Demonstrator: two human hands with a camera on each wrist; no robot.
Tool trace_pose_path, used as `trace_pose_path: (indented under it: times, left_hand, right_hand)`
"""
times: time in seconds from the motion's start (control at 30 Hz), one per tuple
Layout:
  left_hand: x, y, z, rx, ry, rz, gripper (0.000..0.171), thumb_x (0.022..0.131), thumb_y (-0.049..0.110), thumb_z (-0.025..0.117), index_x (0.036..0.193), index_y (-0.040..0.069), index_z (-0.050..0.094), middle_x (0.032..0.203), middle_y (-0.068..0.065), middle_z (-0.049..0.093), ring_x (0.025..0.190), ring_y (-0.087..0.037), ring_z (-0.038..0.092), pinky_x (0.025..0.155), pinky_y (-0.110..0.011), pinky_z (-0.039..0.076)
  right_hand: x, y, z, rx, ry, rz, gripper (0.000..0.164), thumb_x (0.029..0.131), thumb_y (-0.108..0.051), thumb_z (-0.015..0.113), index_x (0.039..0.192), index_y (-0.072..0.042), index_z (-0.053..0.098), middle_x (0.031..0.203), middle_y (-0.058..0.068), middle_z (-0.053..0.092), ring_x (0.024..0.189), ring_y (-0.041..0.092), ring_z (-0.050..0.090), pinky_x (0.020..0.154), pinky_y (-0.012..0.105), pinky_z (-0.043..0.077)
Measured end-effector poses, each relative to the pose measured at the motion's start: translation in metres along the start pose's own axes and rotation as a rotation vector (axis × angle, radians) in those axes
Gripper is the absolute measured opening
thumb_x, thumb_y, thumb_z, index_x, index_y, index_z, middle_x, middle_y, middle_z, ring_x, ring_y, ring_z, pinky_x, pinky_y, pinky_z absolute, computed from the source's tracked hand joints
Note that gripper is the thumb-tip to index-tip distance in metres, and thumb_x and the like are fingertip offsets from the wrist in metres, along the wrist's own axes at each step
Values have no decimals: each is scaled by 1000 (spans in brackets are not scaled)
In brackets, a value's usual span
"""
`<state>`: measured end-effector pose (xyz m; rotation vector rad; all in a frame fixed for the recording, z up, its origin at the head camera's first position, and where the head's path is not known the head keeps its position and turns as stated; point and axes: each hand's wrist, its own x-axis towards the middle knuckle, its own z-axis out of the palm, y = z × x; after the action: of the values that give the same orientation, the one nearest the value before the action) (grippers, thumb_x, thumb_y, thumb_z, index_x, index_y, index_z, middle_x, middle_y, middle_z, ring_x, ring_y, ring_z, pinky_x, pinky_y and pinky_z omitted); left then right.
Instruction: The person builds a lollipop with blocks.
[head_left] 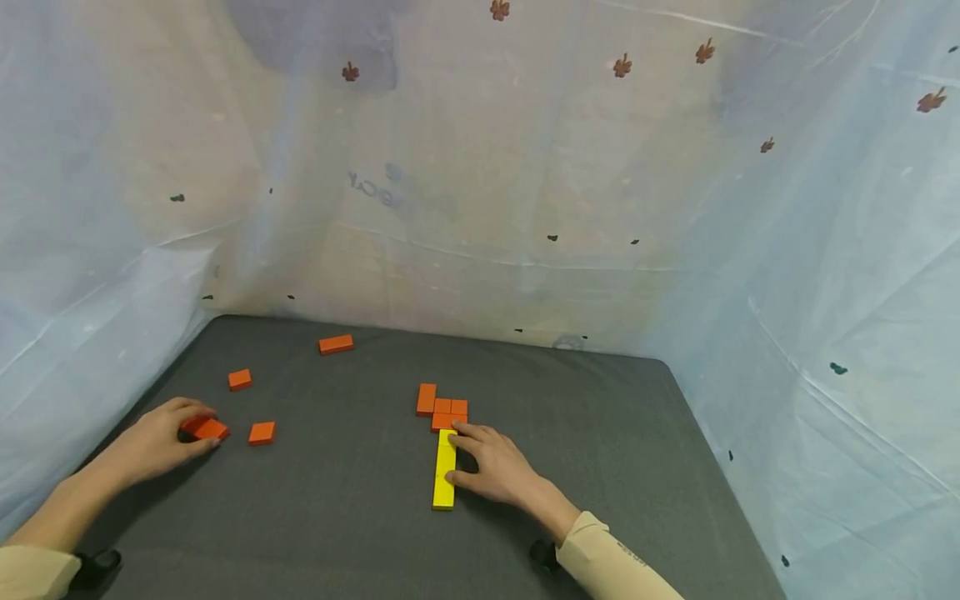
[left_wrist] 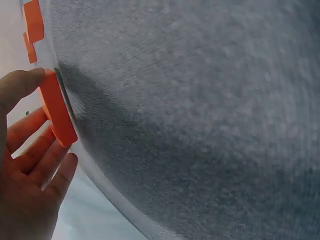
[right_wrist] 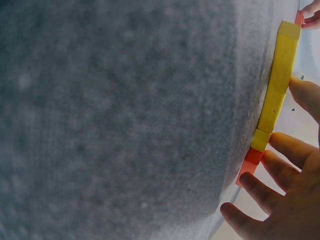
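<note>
At the table's left side, my left hand (head_left: 161,437) grips an orange wooden block (head_left: 206,428) between thumb and fingers; the left wrist view shows the block (left_wrist: 59,110) tilted. My right hand (head_left: 498,467) lies along the right side of a long yellow block (head_left: 444,483), its thumb and fingertips touching the yellow row. A short yellow block (right_wrist: 260,140) continues that row at its far end. Beyond it, several orange blocks (head_left: 426,400) sit flat together, the nearest meeting the yellow row. The right fingertips reach the edge of this orange group.
Loose orange blocks lie on the dark grey table (head_left: 337,517): a square one (head_left: 262,433) right of my left hand, another (head_left: 240,380) farther back, and a longer one (head_left: 336,344) near the back edge. Pale plastic sheeting (head_left: 465,208) hangs around the table.
</note>
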<state>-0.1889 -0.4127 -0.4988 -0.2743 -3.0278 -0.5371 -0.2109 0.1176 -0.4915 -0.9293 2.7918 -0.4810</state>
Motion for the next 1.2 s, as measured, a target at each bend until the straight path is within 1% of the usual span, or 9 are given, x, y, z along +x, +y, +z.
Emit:
trace_pose_path:
  times: [0.1, 0.2, 0.3, 0.47, 0.6, 0.83, 1.0, 1.2]
  left_hand:
    - [1, 4, 1, -4, 34, 4, 54, 88, 29, 83, 124, -9, 68, 129, -38, 53, 114, -58, 54, 88, -72, 47]
    - [5, 11, 1, -13, 88, 25, 53, 88, 28, 84, 124, -9, 68, 130, -36, 54, 115, -56, 54, 89, -72, 46]
    - [11, 21, 0, -22, 140, 62, 53, 87, 25, 85, 124, -8, 68, 130, -34, 54, 114, -55, 55, 88, -72, 46]
    - [26, 44, 1, -47, 191, 136, 51, 87, 20, 85, 128, -6, 67, 133, -30, 54, 116, -52, 56, 87, -70, 48]
    - [40, 66, 0, -78, 193, 180, 49, 88, 17, 84, 128, -5, 67, 135, -27, 55, 119, -50, 55, 90, -70, 47]
    - [64, 104, 1, -144, 162, 235, 51, 92, 21, 81, 135, -2, 64, 141, -24, 52, 127, -48, 51, 96, -68, 46]
    - [86, 128, 9, -179, 153, 263, 52, 94, 23, 79, 138, 1, 63, 144, -22, 51, 129, -47, 51, 98, -68, 46]
    - [108, 159, 21, -222, 175, 308, 53, 92, 17, 80, 139, 3, 63, 148, -21, 50, 131, -45, 52, 101, -66, 46]
  right_hand:
    - [0, 0, 0, 0, -1, 1, 65, 99, -47, 69, 154, -17, 53, 165, 1, 39, 148, 29, 41, 116, 59, 37]
    - [0, 0, 0, -1, 1, 1, 65, 99, -48, 69, 154, -17, 53, 165, 1, 39, 148, 29, 42, 116, 59, 38]
    - [0, 0, 0, 3, 1, 0, 65, 99, -48, 69, 154, -17, 53, 165, 1, 39, 148, 29, 41, 116, 59, 37]
    - [0, 1, 0, 12, 0, 2, 65, 100, -47, 68, 155, -17, 52, 166, 1, 38, 148, 28, 41, 116, 59, 37]
    - [0, 1, 0, 12, -4, 7, 65, 100, -47, 68, 155, -18, 52, 166, 0, 38, 148, 29, 41, 116, 60, 37]
    - [-1, 0, -1, 8, -5, 6, 64, 100, -47, 69, 155, -18, 53, 166, 0, 38, 148, 29, 41, 116, 59, 37]
    - [-1, 1, -1, 7, -5, 6, 65, 100, -47, 69, 155, -18, 52, 166, -1, 38, 149, 27, 40, 116, 58, 38]
    - [-1, 1, -1, -2, -7, 9, 65, 100, -47, 68, 156, -19, 51, 166, -1, 37, 149, 27, 40, 117, 57, 37]
